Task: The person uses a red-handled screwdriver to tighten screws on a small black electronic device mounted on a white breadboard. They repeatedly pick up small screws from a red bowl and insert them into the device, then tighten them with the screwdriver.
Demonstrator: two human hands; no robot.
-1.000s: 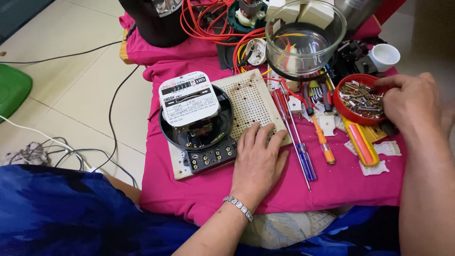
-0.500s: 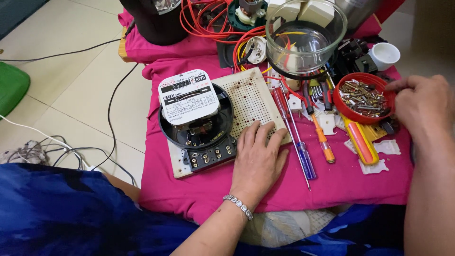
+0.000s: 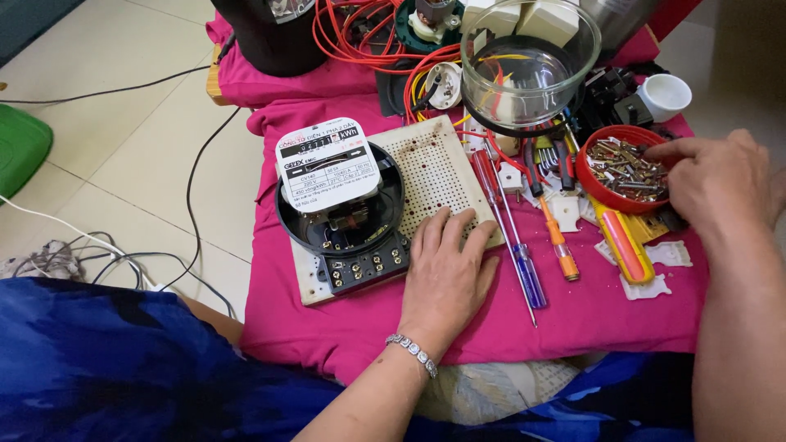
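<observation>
Pale tiled floor (image 3: 123,139) across the left of the frame, with black and white cables (image 3: 192,188) trailing over it and something green (image 3: 20,147) at the far left edge. Blue patterned fabric (image 3: 106,368) along the bottom, over the lap. Low surface draped in a bright pink cloth (image 3: 589,315) filling the middle and right.

On the cloth, centre of frame: a cream perforated board (image 3: 430,164) carrying a round black electric meter (image 3: 340,213) with a white label plate on top and a black terminal block at its lower edge. Above that, upper middle, a tangle of orange wires (image 3: 360,37) and a clear glass bowl (image 3: 528,61). Small white cup (image 3: 665,96) at upper right. Right of the board, a couple of screwdrivers (image 3: 524,245) lying lengthwise, plus a yellow and pink tool (image 3: 624,245) and white plastic bits.

Left hand (image 3: 449,274) flat on the lower right corner of the board, fingers spread and open, palm down, gripping nothing, just pressing; meter right beside the fingertips, to their left. Beaded bracelet (image 3: 413,354) on that wrist.

Right hand (image 3: 720,180) at the right edge, fingers curled and reaching into the red bowl (image 3: 602,192) of small metal screws and parts (image 3: 626,164); fingertips touching the heap at the bowl's right rim. Can't tell if anything is pinched yet.
</observation>
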